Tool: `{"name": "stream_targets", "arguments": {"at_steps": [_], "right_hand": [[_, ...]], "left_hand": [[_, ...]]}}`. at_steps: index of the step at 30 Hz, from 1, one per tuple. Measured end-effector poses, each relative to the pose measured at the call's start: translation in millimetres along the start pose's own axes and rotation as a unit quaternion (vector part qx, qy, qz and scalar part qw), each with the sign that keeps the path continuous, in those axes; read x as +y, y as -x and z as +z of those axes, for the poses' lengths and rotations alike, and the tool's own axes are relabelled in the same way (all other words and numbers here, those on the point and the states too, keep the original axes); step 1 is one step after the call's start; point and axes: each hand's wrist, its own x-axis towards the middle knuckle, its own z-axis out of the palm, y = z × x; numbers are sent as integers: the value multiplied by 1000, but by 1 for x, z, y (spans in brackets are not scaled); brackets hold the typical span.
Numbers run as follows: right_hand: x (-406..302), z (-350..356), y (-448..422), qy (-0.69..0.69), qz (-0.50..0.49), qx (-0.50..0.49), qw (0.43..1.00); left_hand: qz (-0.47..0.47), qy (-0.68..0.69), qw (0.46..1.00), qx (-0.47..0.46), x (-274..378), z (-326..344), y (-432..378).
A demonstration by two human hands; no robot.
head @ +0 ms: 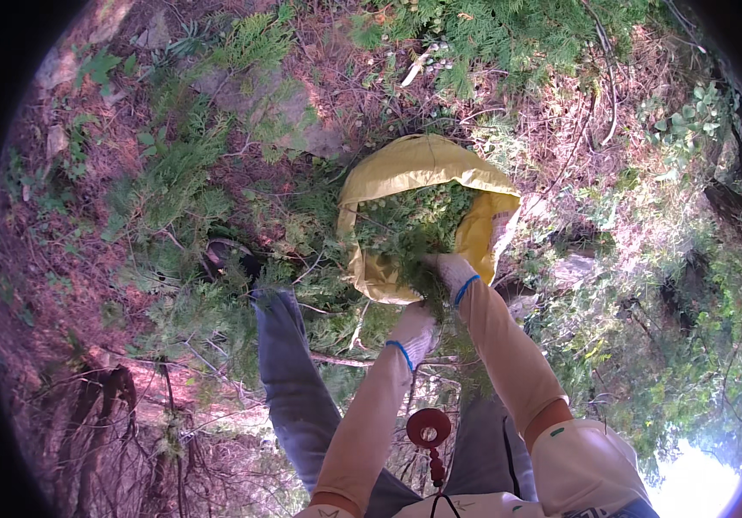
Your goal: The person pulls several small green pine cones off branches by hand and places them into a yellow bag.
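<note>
A yellow woven plastic sack (426, 162) stands with its mouth wide, and cut green conifer sprigs (422, 210) fill its inside. My right hand (452, 269), in a white knit glove with a blue cuff edge, reaches over the sack's near rim against dark green sprigs; its fingers are partly hidden. Just outside that rim is my left hand (419, 330), gloved the same way, beside a bunch of foliage hanging over the edge. Whether its fingers grip the foliage cannot be made out.
Leafy conifer branches (176, 188) and thin twigs lie around the sack. A flat rock (280, 107) lies beyond it at upper left. My shoe (231, 256) is among branches to the left. Dry brush (118, 427) stands at lower left.
</note>
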Motion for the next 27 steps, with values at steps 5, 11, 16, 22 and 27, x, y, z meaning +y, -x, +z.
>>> {"name": "stream_targets", "arguments": {"at_steps": [5,11,16,22,27], "right_hand": [[-5,-86,-121,675,-130,65,724],[-9,-5,-72,804,-64,159,569],[-85,-35,-38,264,-46,261,927],[-45,-2,6,444,-239,172,847],[-62,76,31,595,-320,68,735]], "left_hand": [[61,-282,956,-52,-5,26,-32],[98,-305,944,74,-3,25,6],[24,-169,973,152,-16,11,74],[-58,64,990,113,14,29,70],[45,-29,993,110,5,14,63]]}}
